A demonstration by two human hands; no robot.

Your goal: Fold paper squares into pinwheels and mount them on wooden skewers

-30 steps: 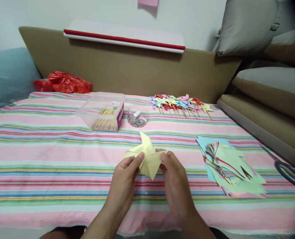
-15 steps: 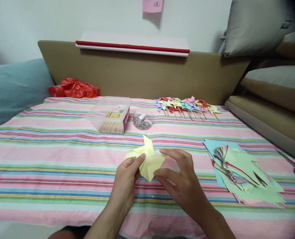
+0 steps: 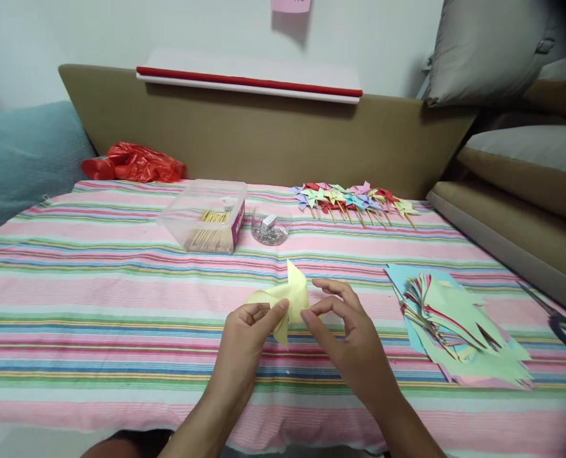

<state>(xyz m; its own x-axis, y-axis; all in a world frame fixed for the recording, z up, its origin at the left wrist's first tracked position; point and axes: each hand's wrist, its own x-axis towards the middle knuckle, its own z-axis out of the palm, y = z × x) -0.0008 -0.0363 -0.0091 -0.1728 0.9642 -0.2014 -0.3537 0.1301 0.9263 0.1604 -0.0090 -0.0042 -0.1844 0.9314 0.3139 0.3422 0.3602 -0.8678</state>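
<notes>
A pale yellow folded paper pinwheel (image 3: 290,297) is held just above the striped cloth in front of me. My left hand (image 3: 245,343) pinches its left side between thumb and fingers. My right hand (image 3: 348,331) pinches its right edge with thumb and forefinger, the other fingers curled. One yellow flap stands upright between the two hands.
A stack of cut coloured paper squares (image 3: 457,324) lies to the right, with scissors (image 3: 562,324) beyond it. At the back are a clear box of wooden sticks (image 3: 205,217), a small dish of pins (image 3: 269,230), a row of finished pinwheels (image 3: 352,200) and a red plastic bag (image 3: 132,162).
My right hand has closed from spread fingers into a pinch on the pinwheel's right edge. The paper has turned, so that one flap now stands more upright.
</notes>
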